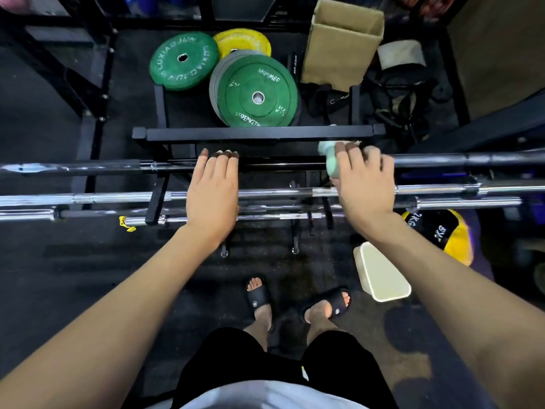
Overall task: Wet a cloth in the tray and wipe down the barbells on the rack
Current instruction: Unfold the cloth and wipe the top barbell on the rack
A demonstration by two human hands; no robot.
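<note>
Wiping the top black barbell [280, 163] on the rack [256, 133], both hands up on it.

My right hand [364, 184] is curled round a pale green cloth [331, 160], clamping it against the bar near the right end of the rack, cloth poking out on the thumb side. My left hand [213, 187] is on the same bar toward the middle, fingers bent over the top of it, holding nothing else. Three chrome barbells [124, 197] sit on the lower rungs, closer to me. The white tray [380, 273] is down on the floor by my right foot, just under my right forearm; can't tell if there's water in it. Behind the rack, green weight plates [256, 94] and a yellow one lean together, with a cardboard box [343, 42] off to their right.
</note>
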